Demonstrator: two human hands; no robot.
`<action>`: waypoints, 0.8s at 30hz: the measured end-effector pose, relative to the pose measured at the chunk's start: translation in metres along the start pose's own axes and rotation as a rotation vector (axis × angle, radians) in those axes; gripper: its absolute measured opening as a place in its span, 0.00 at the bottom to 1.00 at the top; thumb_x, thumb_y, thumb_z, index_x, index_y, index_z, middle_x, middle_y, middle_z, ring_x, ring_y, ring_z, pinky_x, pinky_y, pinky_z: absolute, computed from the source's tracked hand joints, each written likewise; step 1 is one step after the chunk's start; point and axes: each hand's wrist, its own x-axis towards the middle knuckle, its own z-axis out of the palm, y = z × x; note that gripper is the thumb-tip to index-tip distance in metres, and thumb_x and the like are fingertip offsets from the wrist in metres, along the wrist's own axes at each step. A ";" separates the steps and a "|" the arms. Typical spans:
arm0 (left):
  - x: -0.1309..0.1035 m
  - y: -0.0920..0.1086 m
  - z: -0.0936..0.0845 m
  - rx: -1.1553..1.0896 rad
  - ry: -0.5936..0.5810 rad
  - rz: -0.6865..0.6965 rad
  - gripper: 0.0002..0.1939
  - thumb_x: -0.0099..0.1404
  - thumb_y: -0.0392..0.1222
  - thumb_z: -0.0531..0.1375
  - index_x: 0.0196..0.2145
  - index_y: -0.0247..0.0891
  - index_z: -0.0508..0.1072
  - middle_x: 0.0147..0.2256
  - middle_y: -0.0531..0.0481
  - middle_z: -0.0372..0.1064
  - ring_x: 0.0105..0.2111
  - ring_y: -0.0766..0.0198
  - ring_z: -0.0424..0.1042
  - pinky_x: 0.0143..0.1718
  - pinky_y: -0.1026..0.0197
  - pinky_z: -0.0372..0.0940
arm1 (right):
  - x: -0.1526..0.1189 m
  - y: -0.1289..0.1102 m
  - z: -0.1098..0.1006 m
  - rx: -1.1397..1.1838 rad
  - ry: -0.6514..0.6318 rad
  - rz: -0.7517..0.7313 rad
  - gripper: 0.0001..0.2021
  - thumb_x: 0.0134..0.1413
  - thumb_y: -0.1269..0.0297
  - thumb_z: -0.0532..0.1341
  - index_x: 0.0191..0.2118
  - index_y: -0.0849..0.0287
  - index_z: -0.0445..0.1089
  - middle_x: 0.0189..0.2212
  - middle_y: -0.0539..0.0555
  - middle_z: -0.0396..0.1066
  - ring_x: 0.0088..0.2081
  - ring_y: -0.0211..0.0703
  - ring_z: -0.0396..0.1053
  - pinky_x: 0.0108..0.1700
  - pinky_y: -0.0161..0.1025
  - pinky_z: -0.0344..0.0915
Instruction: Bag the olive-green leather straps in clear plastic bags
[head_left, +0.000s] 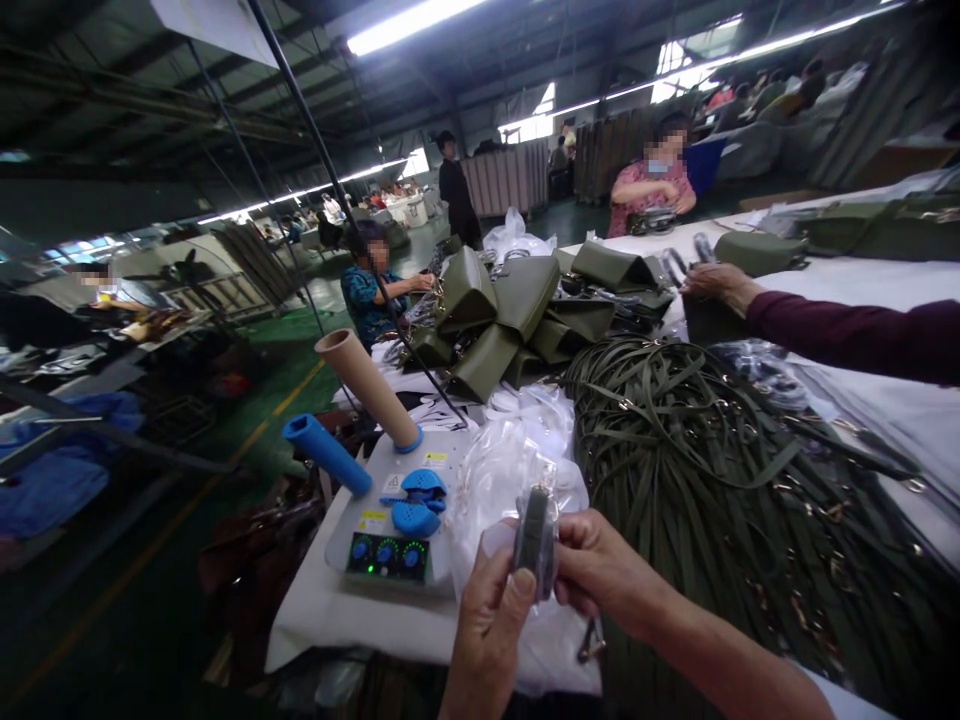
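Note:
My left hand (487, 620) is closed around the lower left side of a folded olive-green strap (534, 525), its thumb pressed on the front. The strap looks wrapped in clear plastic, with metal hardware at its top end. On the strap's right edge, my right hand (600, 565) is closed too, fingers pinching the wrapping. A small whitish piece (499, 540) shows by my left fingertips; I cannot tell what it is. Behind both hands lies a heap of clear plastic bags (495, 470). To the right spreads a large pile of olive-green straps (675, 430) with metal clasps.
At left stands a grey machine (442, 450) with dials, blue parts and a cardboard tube (367, 385). Olive-green bags (487, 310) are heaped beyond. A co-worker's maroon sleeve (855, 330) reaches in from the right. Other people sit across the table.

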 end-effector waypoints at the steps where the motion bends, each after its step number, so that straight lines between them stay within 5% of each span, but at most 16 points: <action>1: 0.000 0.004 0.000 0.065 -0.010 0.033 0.16 0.63 0.49 0.54 0.40 0.36 0.74 0.47 0.45 0.67 0.49 0.54 0.63 0.49 0.59 0.59 | -0.001 -0.001 -0.001 -0.012 -0.010 -0.017 0.18 0.45 0.52 0.63 0.23 0.66 0.67 0.13 0.46 0.63 0.11 0.24 0.52 0.12 0.23 0.48; 5: 0.004 0.008 -0.007 0.216 -0.051 0.102 0.15 0.66 0.45 0.51 0.42 0.36 0.72 0.47 0.44 0.64 0.50 0.56 0.61 0.50 0.58 0.57 | -0.020 0.001 -0.022 -0.035 -0.116 -0.021 0.15 0.47 0.58 0.63 0.39 0.61 0.65 0.24 0.49 0.69 0.17 0.28 0.60 0.19 0.26 0.58; 9: 0.009 0.003 -0.014 0.372 -0.118 0.124 0.14 0.65 0.45 0.52 0.41 0.35 0.73 0.46 0.42 0.64 0.50 0.56 0.61 0.52 0.56 0.56 | -0.044 0.000 -0.046 -0.216 -0.280 -0.105 0.07 0.55 0.66 0.55 0.36 0.62 0.69 0.29 0.54 0.71 0.29 0.36 0.68 0.34 0.34 0.66; 13: 0.015 0.004 -0.010 0.528 -0.186 0.217 0.12 0.64 0.44 0.54 0.39 0.35 0.73 0.44 0.42 0.66 0.48 0.56 0.62 0.52 0.55 0.56 | -0.055 -0.018 -0.048 -0.739 -0.427 -0.363 0.25 0.46 0.82 0.51 0.50 0.57 0.67 0.40 0.55 0.72 0.43 0.42 0.69 0.46 0.36 0.62; 17: 0.023 0.007 -0.008 0.608 -0.259 0.275 0.11 0.64 0.42 0.54 0.39 0.36 0.73 0.44 0.43 0.68 0.47 0.57 0.63 0.52 0.55 0.57 | -0.054 -0.037 -0.044 -0.888 -0.588 -0.364 0.32 0.46 0.84 0.49 0.58 0.55 0.58 0.48 0.55 0.69 0.49 0.42 0.67 0.49 0.35 0.61; 19: 0.026 0.007 -0.008 0.617 -0.285 0.272 0.11 0.64 0.41 0.54 0.40 0.37 0.73 0.44 0.43 0.68 0.47 0.58 0.64 0.52 0.56 0.58 | -0.053 -0.039 -0.045 -0.891 -0.580 -0.388 0.31 0.48 0.84 0.49 0.59 0.56 0.57 0.48 0.56 0.69 0.47 0.41 0.68 0.49 0.34 0.62; 24: 0.025 0.004 -0.002 0.534 -0.343 0.223 0.12 0.65 0.41 0.52 0.40 0.34 0.72 0.43 0.43 0.67 0.45 0.59 0.66 0.48 0.60 0.61 | -0.044 -0.030 -0.045 -1.019 -0.322 -0.588 0.22 0.53 0.80 0.50 0.49 0.56 0.69 0.34 0.56 0.73 0.35 0.38 0.70 0.39 0.32 0.66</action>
